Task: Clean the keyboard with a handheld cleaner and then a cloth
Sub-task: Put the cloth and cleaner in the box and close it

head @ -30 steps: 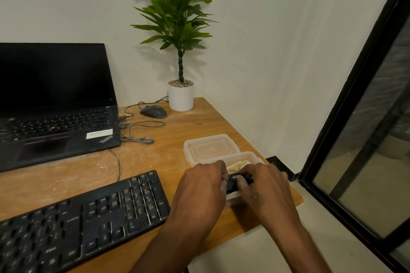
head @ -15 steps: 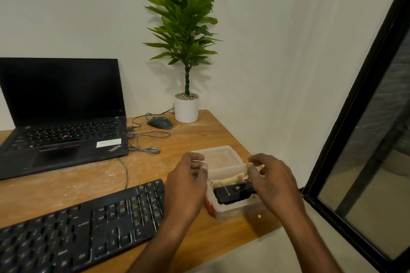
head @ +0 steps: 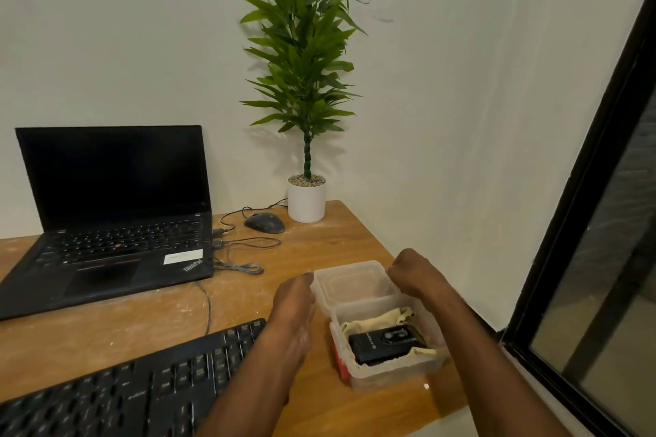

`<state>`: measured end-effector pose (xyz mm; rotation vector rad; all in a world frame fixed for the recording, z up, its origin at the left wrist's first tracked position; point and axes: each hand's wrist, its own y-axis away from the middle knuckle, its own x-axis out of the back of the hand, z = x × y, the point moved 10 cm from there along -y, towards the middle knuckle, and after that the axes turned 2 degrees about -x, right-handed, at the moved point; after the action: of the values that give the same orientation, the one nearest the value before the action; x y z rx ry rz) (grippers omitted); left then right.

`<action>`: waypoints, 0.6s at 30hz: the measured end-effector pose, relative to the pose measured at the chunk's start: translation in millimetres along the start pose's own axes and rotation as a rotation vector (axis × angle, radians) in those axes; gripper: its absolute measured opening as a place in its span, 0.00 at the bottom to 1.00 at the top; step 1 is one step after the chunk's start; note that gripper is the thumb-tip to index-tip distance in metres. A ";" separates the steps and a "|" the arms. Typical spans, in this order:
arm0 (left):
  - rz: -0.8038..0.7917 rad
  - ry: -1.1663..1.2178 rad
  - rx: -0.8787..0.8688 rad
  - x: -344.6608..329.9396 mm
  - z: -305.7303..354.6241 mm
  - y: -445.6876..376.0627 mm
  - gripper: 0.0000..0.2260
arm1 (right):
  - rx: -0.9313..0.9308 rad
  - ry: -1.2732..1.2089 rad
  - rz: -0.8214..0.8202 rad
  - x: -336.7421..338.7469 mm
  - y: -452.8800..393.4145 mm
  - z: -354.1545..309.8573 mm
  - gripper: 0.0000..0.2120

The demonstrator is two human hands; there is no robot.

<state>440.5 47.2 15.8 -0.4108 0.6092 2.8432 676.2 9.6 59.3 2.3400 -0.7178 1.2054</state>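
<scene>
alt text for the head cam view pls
Two hands, left hand and right hand, flank a plastic lid behind an open container holding a black handheld cleaner on a cloth; keyboard lies left.

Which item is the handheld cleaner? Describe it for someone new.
Find the wooden desk; near its right front edge sits an open translucent tub. The handheld cleaner is the black boxy device inside, lying on a yellow cloth.

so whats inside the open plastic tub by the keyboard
In the tub: a black handheld cleaner lying on a yellowish cloth. The cloth covers the tub's floor, so anything beneath cannot be seen.
</scene>
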 end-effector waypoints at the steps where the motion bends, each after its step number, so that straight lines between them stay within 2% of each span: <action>1: -0.007 0.021 0.011 -2.3 0.5 0.0 0.21 | 0.003 -0.008 0.007 -0.8 -1.0 -0.9 0.06; 3: 0.003 0.062 -0.002 -1.3 3.0 -1.8 0.17 | 0.005 -0.074 0.032 0.5 -1.3 -2.6 0.05; 4: 0.003 0.062 -0.019 -1.4 6.0 -2.7 0.12 | 0.003 -0.122 0.048 2.8 -0.6 -3.1 0.06; 6: -0.004 0.063 -0.076 -3.1 15.1 -4.6 0.06 | -0.005 -0.200 0.101 11.7 2.3 -3.4 0.11; 8: -0.009 0.054 -0.152 -5.4 27.8 -3.4 0.10 | 0.010 -0.227 0.176 26.3 10.0 -8.2 0.12; 11: 0.000 -0.005 -0.340 -8.3 57.5 25.4 0.13 | 0.074 -0.183 0.348 59.4 38.5 -20.5 0.08; 13: -0.014 -0.040 -0.443 -6.8 68.4 52.0 0.14 | 0.131 -0.173 0.475 81.8 74.1 -24.3 0.12; 15: -0.027 -0.056 -0.481 0.9 65.7 75.9 0.14 | 0.179 -0.170 0.548 92.3 110.6 -19.3 0.12; 18: -0.055 -0.054 -0.430 13.3 39.0 99.1 0.14 | 0.148 -0.157 0.564 83.9 147.0 10.1 0.12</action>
<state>393.9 -22.9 82.4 -0.4059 -0.0315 2.9089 634.2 -132.6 141.5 2.4537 -1.4612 1.3351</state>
